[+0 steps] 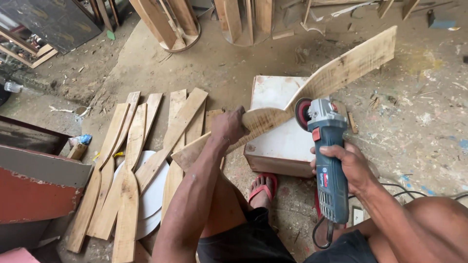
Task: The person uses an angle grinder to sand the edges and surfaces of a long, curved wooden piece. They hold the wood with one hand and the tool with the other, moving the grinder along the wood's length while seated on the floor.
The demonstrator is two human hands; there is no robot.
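A long curved wooden plank (336, 73) lies across a white box (280, 141) on the dusty floor. My left hand (228, 125) presses down on the plank near its lower end. My right hand (345, 164) grips the blue body of an angle grinder (327, 156). Its red-backed disc (303, 113) sits against the plank's edge at the narrow waist. A black cable trails from the grinder's rear. My foot in a red sandal (262, 189) rests beside the box.
A pile of similar curved planks (131, 160) lies to the left over white round boards (153, 195). A red and grey panel (34, 190) stands at far left. More timber leans at the top. A white socket block (357, 215) lies by my right leg.
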